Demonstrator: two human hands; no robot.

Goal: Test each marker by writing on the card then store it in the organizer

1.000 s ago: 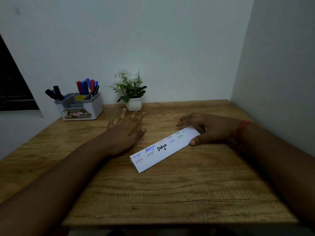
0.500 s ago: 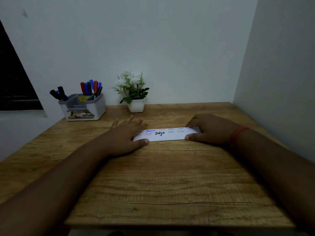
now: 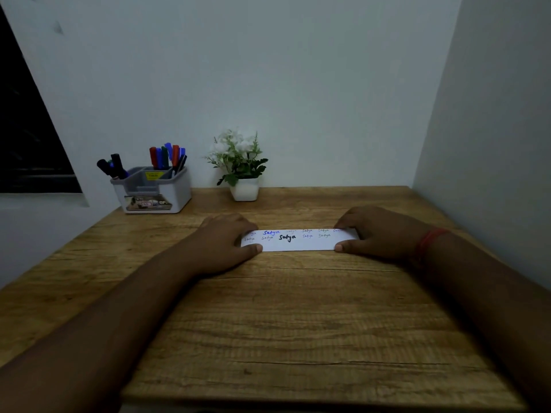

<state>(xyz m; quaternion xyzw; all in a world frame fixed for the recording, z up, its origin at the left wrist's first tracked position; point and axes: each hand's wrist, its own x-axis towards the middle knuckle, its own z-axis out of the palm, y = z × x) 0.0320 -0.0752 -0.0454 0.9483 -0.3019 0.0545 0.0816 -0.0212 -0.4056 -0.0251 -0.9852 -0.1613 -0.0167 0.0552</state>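
Observation:
A long white card (image 3: 298,241) lies flat and level across the middle of the wooden table (image 3: 298,323), covered with several handwritten words in different inks. My left hand (image 3: 223,242) pinches its left end between thumb and fingers. My right hand (image 3: 375,232) pinches its right end the same way; a red thread circles that wrist. At the back left stands a grey and white organizer (image 3: 155,190). Several coloured markers (image 3: 167,156) stand in its rear compartment and dark markers (image 3: 111,166) lean out of its left side. Neither hand holds a marker.
A small white pot with a green and white plant (image 3: 240,165) stands against the back wall, right of the organizer. A wall runs close along the table's right side. A dark window opening (image 3: 26,138) sits at the left.
The card swung from a diagonal lie to level across the table and moved farther from me. My left hand moved from flat beside the card to gripping its left end.

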